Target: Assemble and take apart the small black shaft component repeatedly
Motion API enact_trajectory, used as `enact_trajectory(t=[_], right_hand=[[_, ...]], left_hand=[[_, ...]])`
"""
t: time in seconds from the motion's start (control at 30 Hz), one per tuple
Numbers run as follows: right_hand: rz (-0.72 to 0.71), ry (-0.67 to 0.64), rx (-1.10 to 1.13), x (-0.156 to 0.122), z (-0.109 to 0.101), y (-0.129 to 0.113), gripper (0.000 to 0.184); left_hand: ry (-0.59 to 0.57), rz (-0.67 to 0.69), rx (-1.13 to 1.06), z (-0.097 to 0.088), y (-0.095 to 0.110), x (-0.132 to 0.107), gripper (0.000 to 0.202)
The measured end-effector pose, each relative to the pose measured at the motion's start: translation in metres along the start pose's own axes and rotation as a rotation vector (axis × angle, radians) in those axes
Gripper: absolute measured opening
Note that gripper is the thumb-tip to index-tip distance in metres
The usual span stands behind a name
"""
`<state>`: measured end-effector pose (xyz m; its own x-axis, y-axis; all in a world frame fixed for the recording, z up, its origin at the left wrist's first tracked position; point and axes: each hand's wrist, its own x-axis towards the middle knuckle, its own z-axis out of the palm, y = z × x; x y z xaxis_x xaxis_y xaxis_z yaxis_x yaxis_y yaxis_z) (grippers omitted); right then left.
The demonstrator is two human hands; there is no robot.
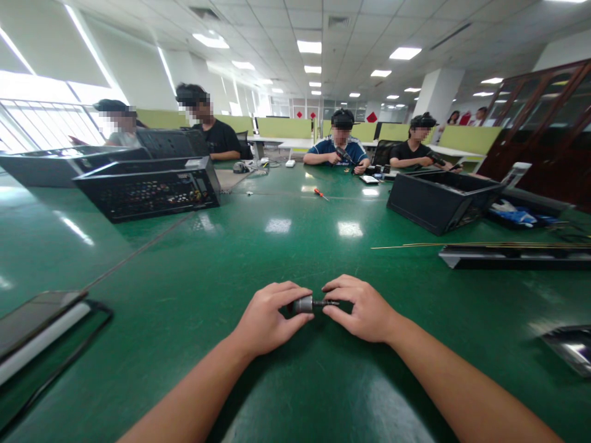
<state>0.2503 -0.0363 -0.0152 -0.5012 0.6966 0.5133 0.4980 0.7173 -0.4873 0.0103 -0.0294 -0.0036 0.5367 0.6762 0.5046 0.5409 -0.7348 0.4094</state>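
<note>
My left hand (pixel 272 317) is closed around a grey metal cylinder that looks like a drill chuck (pixel 303 304), held just above or on the green table. A thin dark drill bit (pixel 318 303) sticks out of its right end, lying level. From the other side, my right hand (pixel 362 307) has its thumb and fingertips at the bit's outer end, with the palm curved around a gap. Part of the chuck is hidden behind my left fingers.
The green table (pixel 221 258) bears black computer cases (pixel 148 191) at left and another case (pixel 438 200) at right. An orange screwdriver (pixel 318 193) lies beyond my hands. Thin rods and a black channel (pixel 508 257) are at right, a phone (pixel 37 317) at left. Several people sit around the table.
</note>
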Motion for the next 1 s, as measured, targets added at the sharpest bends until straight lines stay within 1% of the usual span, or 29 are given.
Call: enact_trajectory(t=[0.17,1.0], right_hand=[[0.004,0.004,0.008,0.0000,-0.0005,0.0001,0.012],[-0.001,0.010,0.001,-0.0002,-0.0033,0.0005,0.012]], left_hand=[[-0.007,-0.017,-0.006,-0.0002,0.0000,-0.0001,0.028],[0.004,-0.016,-0.001,-0.0018,-0.0020,-0.0010,0.028]])
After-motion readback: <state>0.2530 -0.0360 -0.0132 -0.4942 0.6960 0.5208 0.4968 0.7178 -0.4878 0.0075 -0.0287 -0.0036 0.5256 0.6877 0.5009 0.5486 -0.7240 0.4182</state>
